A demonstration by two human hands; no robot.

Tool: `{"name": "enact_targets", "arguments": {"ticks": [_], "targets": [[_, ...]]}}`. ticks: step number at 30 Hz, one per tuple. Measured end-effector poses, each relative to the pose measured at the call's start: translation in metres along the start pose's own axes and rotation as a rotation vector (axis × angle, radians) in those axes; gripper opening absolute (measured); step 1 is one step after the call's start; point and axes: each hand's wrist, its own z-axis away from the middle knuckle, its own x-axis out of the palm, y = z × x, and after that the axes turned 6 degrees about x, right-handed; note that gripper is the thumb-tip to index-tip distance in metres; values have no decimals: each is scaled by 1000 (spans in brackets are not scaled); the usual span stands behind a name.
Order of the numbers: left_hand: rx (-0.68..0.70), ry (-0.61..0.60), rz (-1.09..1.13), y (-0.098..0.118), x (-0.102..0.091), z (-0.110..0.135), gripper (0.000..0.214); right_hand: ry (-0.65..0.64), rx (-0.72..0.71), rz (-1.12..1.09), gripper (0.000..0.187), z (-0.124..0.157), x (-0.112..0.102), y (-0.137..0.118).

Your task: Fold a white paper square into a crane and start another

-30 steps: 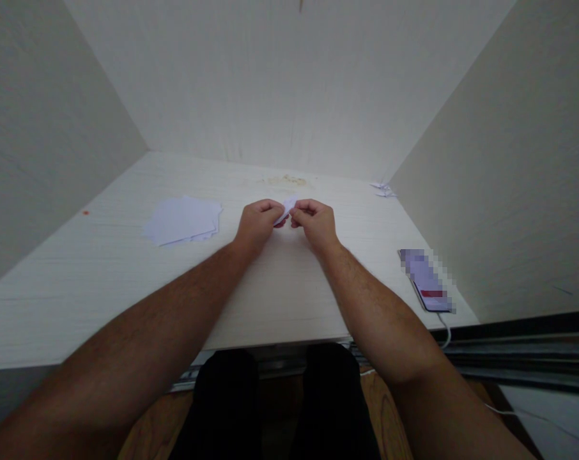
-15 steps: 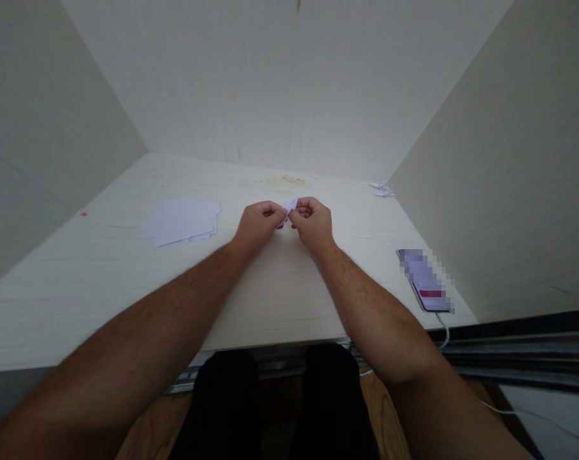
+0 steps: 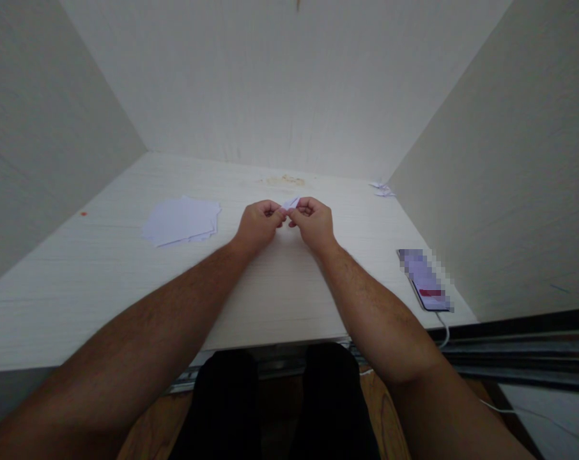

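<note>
A small folded piece of white paper [image 3: 290,204] is pinched between both my hands above the middle of the white desk [image 3: 102,275]. My left hand [image 3: 258,225] curls its fingers on the paper's left side. My right hand [image 3: 313,222] grips the right side with thumb and fingers closed. Only a small tip of the paper shows between the fingertips; the rest is hidden by my fingers.
A loose stack of white paper sheets [image 3: 181,220] lies to the left. A phone [image 3: 426,281] with a white cable [image 3: 443,329] lies near the right front corner. Small folded paper pieces [image 3: 381,189] sit at the back right corner. White walls enclose the desk on three sides.
Both hands have closed in on the paper, so less of it shows between the fingertips. The hands stay at the same spot.
</note>
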Motion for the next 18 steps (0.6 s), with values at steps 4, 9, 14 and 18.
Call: {"name": "enact_targets", "arguments": {"ticks": [4, 9, 14, 18], "targets": [[18, -9, -78, 3, -2, 0, 14, -37, -12, -15, 18, 1, -1, 0], [107, -33, -260, 5, -3, 0, 23, -34, 8, 14, 23, 1, -2, 0], [72, -52, -143, 9, -6, 0, 18, 14, -14, 1, 19, -1, -5, 1], [-27, -8, -29, 7, -8, -2, 17, -14, -11, 59, 21, -2, -8, 4]]}}
